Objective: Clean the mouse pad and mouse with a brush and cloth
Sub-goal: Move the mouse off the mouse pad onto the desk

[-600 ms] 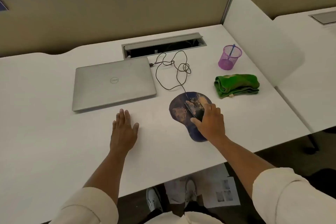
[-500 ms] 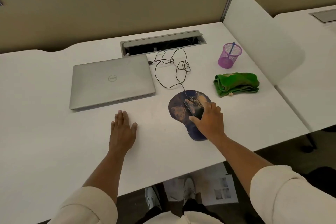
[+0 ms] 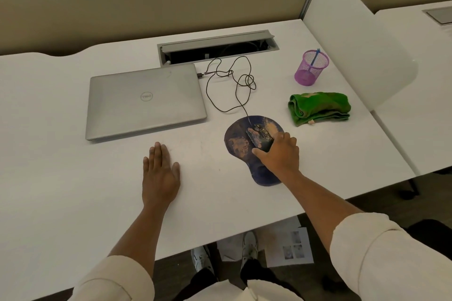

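A dark blue mouse pad point(image 3: 238, 143), smeared with tan dust, lies on the white desk point(image 3: 61, 203). On it sits a dusty black wired mouse point(image 3: 259, 135). My right hand point(image 3: 281, 154) grips the mouse's near end, thumb on its left side. Flat on the desk, left of the pad, rests my left hand point(image 3: 160, 173), palm down and holding nothing. A folded green cloth point(image 3: 319, 107) lies to the right of the pad. A blue brush handle point(image 3: 315, 59) sticks out of a purple mesh cup point(image 3: 310, 68) behind the cloth.
A closed silver laptop point(image 3: 145, 101) lies at the back left; the mouse cable point(image 3: 232, 85) loops from it to the mouse. An open cable tray point(image 3: 217, 47) is set in the desk behind. A white divider point(image 3: 354, 39) borders the right side.
The hands have stayed where they were; only the camera has tilted down slightly, so the scene sits a little higher in view.
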A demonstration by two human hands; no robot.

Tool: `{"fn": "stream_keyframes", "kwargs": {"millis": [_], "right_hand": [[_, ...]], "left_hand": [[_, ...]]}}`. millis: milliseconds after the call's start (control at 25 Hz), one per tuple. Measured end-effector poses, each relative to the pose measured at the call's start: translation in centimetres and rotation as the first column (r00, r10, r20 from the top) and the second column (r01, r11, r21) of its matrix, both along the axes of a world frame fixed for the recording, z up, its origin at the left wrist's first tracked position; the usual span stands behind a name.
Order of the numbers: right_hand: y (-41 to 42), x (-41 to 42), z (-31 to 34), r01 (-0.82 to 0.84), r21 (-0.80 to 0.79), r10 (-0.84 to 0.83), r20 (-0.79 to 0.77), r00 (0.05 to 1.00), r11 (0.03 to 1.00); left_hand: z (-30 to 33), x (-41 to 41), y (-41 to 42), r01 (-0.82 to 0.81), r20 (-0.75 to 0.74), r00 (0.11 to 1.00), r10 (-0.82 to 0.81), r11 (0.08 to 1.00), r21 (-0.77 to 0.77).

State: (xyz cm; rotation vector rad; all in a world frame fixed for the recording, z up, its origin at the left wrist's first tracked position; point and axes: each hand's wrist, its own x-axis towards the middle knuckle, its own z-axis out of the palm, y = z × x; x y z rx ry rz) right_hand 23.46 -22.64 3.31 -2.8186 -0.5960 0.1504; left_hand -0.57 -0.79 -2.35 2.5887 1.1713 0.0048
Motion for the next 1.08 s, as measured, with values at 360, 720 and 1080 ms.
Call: {"fn": "stream_keyframes", "kwargs": {"millis": [360,720,1080], "right_hand": [[0.6,0.1,-0.1,0.025,-0.011,-0.025,0.014,1.0,1.0],[2.7,-1.6,1.2,-0.003,0.079,-0.001,0.046,0.999,0.997],[8.2,-6.5,1.9,-0.04,0.087,0.036,0.052,0.998,0.995]], "left_hand": [[0.0,-0.1,0.0,-0.005,0.007,1.0,0.005,1.0,0.001],[0.1,0.0,0.0,0.002,0.033,0.999,-0.001,1.0,-0.013],[0.0,-1.7,0.3,-0.002,0.033,0.999,0.002,1.0,-0.018]]}}
